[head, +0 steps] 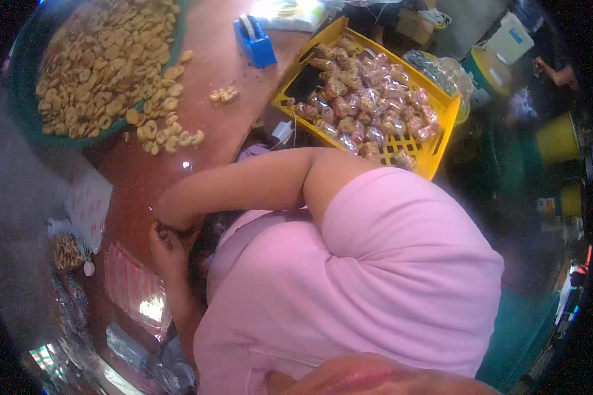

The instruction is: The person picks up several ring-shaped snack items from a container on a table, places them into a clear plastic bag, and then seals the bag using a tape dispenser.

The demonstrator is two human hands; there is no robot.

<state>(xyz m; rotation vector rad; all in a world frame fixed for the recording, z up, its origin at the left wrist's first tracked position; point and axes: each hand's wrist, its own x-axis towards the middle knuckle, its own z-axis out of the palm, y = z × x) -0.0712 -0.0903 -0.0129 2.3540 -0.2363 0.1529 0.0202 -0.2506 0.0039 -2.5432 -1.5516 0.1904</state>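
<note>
My right hand reaches across my body to the edge of a reddish-brown table. My left hand comes up from below and meets it there. The fingers overlap and lie in shadow, so whether anything is held between them is hidden. Beside the left forearm lies a stack of red-printed clear plastic bags. Past my right hand, loose ring-shaped biscuits spill from a heap of biscuits in a large green basin.
A blue tape dispenser and a small cluster of biscuits sit on the table. A yellow plastic crate holds many wrapped biscuit packs. A printed sheet and clear plastic film lie toward the far edge.
</note>
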